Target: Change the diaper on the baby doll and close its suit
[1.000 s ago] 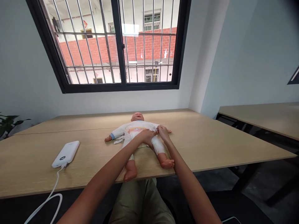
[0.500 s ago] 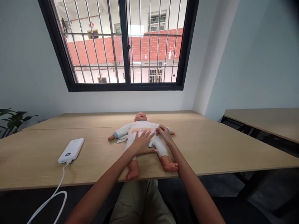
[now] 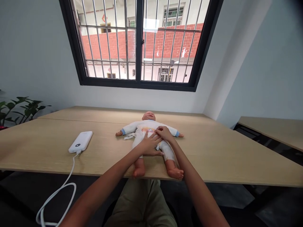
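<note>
A baby doll (image 3: 149, 116) lies on its back on the wooden table, head toward the window, bare feet near the front edge. It wears a white outfit (image 3: 131, 127) with blue cuffs and a coloured print on the chest. My left hand (image 3: 151, 144) rests spread over the doll's lower belly, fingers apart. Just beyond it, my right hand (image 3: 164, 132) has its fingers pinched together at the doll's waist on the right side; what lies between the fingertips is too small to make out. A white flap of cloth sticks out at the doll's left-hand side in view.
On the table (image 3: 213, 151) at left lies a white power bank (image 3: 80, 142) with a white cable (image 3: 71, 171) hanging over the front edge. A plant (image 3: 26, 108) stands at far left. A barred window is behind, a second table (image 3: 272, 130) at right.
The view has shifted and tilted slightly. My right hand has moved inward across the doll, closer to my left hand, which stays on the belly.
</note>
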A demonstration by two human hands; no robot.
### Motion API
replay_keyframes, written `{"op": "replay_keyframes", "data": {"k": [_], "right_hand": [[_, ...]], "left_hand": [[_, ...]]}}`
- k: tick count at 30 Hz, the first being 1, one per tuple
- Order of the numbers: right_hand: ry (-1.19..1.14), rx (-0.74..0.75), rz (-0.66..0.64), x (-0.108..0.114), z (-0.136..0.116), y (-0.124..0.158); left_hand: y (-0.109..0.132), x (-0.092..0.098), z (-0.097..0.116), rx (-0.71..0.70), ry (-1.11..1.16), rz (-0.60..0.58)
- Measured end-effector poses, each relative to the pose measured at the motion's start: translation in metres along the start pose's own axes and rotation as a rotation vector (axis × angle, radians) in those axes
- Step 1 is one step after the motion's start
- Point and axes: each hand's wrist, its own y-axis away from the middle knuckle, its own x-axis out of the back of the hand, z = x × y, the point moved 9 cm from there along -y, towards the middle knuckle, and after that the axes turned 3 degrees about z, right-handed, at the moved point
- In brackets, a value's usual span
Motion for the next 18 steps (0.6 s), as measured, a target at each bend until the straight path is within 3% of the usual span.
{"op": "replay_keyframes", "data": {"k": [8,14,18], "right_hand": [[-0.055,-0.045,0.010,-0.004,0.001,-0.001],[-0.165,-0.052,0.060,0.008,0.002,0.000],[-0.251,-0.065,0.053,0.002,0.007,0.002]], "left_hand": [[0.003,0.005,0.000,0.014,-0.002,0.043],[0.006,0.024,-0.010,0.114,-0.014,0.280],[0.004,0.026,-0.018,0.198,-0.023,0.308]]}}
